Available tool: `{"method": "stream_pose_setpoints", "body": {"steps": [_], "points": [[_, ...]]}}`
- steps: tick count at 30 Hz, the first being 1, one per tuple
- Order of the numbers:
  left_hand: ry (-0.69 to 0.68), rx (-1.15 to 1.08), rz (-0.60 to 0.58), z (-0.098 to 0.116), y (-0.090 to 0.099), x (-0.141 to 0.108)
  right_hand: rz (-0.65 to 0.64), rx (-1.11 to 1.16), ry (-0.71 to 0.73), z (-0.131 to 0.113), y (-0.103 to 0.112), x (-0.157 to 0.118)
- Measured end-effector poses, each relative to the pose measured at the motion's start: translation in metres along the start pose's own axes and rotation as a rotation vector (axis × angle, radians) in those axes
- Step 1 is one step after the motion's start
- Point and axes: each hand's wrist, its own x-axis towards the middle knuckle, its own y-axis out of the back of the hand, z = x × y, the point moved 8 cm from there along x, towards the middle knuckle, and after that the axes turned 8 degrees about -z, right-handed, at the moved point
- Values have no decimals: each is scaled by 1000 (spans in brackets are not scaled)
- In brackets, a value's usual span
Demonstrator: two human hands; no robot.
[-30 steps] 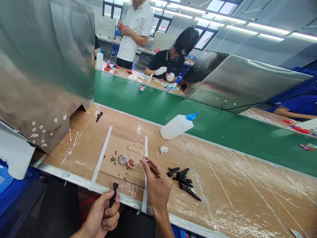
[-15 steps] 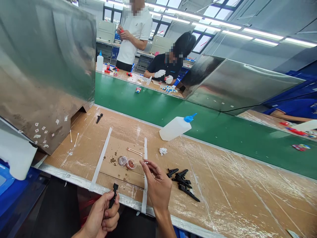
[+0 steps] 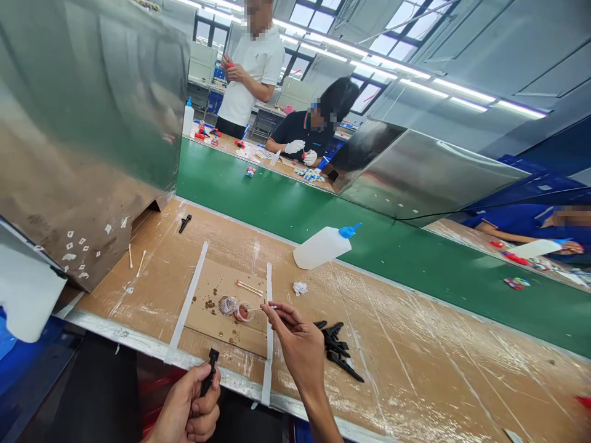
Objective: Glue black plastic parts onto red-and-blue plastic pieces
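My left hand [image 3: 196, 400] is closed around a small black plastic part [image 3: 212, 363], its blocky end sticking up near the table's front edge. My right hand [image 3: 295, 344] pinches a cotton swab [image 3: 257, 309], whose far tip reaches into a small round cup [image 3: 244, 312] of reddish-brown paste. Touching that cup on the left is a clear round lid or dish [image 3: 228, 306]. Two more swabs [image 3: 250, 288] lie behind the cup on the stained cardboard sheet [image 3: 203, 335]. Right of my right hand rests a pile of several black parts [image 3: 339, 347].
A white bottle with a blue nozzle [image 3: 323, 247] lies tilted near the green belt [image 3: 277, 212]. A crumpled tissue [image 3: 300, 288], a single black part [image 3: 184, 223] and two swabs [image 3: 141, 263] are on the table. A metal panel [image 3: 92, 141] rises at left; co-workers sit and stand beyond the belt.
The view has shifted slightly, and things at right appear further left. Both hands keep their hold, and the swab tip stays at the cup.
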Motion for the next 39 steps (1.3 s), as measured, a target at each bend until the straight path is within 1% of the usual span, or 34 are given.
{"method": "stream_pose_setpoints", "body": {"steps": [6,9,12,14,17,20,23,28,31,39], "points": [[9,-3,-42,-2,4,4,22,-14,17,-5,3,0],[21,-36,-58,-5,7,5,77,9,12,-7,11,4],[34,-38,-72,-6,7,4,123,24,-2,-1,18,14],[47,-27,-68,-5,6,3,111,19,-19,7,17,21],[59,-14,-55,-4,5,2,45,-11,-49,22,11,27],[76,-12,-55,-4,5,2,-69,-71,-66,29,6,32],[102,-15,-74,-5,4,3,-200,-182,-55,24,5,38],[118,-22,-76,-4,6,3,-382,-403,20,1,0,49],[121,-28,-85,-5,7,4,-426,-498,57,-7,-5,52],[120,-43,-83,-6,9,4,-454,-625,99,-11,-14,51]]}}
